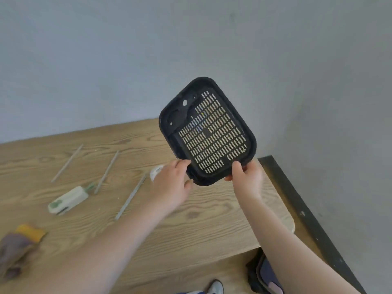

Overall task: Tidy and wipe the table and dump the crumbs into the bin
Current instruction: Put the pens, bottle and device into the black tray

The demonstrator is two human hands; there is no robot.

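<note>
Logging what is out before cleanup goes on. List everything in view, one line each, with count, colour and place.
slotted tray: one, black, tilted up above the table's right end, gripped at its lower edge
sticks: three, pale grey, lying apart on the table, left of centre
handheld crumb cleaner: one, white and green, on the table at left
cloths: a crumpled purple-grey one with a yellow one behind, near left edge
round object: one, white, on the table, partly hidden behind the left hand
table: one, light wood grain
bin: one, dark, on the floor under the table's right end
left hand: holds the tray's lower left corner
right hand: holds the tray's lower right edge
</note>
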